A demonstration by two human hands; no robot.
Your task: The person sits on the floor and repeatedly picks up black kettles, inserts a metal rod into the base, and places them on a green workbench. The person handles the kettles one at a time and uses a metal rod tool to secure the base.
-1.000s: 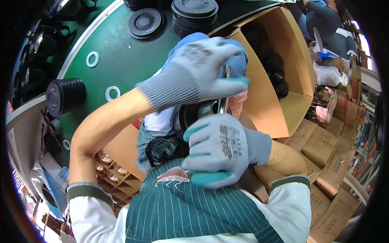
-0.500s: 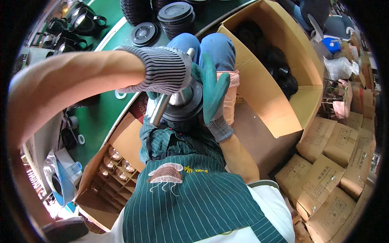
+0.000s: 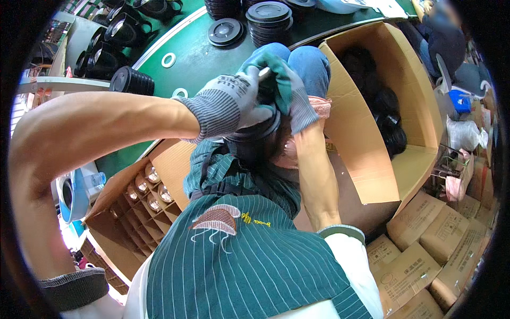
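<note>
My left hand and right hand together at the black piece, just beyond my apron.
Grip partly hidden, I can't tell what's clamped; a loose hold might let it tip.

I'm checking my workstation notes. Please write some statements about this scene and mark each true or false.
1. The left hand and right hand both wear gloves. True.
2. The hands are held wide apart. False: they are close together at a dark rimmed part.
3. The table is green. True.
4. The apron is plain red. False: it is green with pale stripes.
5. The open box on the right has black things inside. True.
</note>
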